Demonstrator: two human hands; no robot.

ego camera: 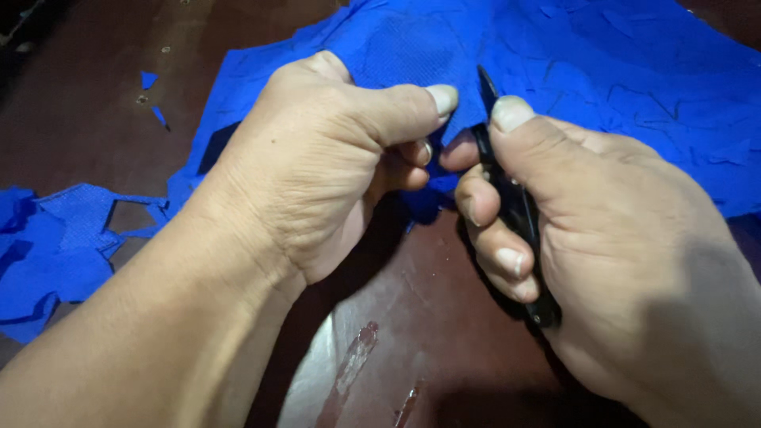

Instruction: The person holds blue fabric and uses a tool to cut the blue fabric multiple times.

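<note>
My left hand pinches the near edge of a large blue mesh fabric sheet between thumb and fingers. My right hand is closed around small black snips. Their pointed tip sticks up past my thumb and touches the fabric edge right beside my left thumb. The two hands are almost touching. The snips' blades are mostly hidden by my fingers.
A dark reddish-brown tabletop lies under everything, with shiny reflections near the front. Cut blue fabric pieces are piled at the left edge. Tiny blue scraps lie on the table at upper left.
</note>
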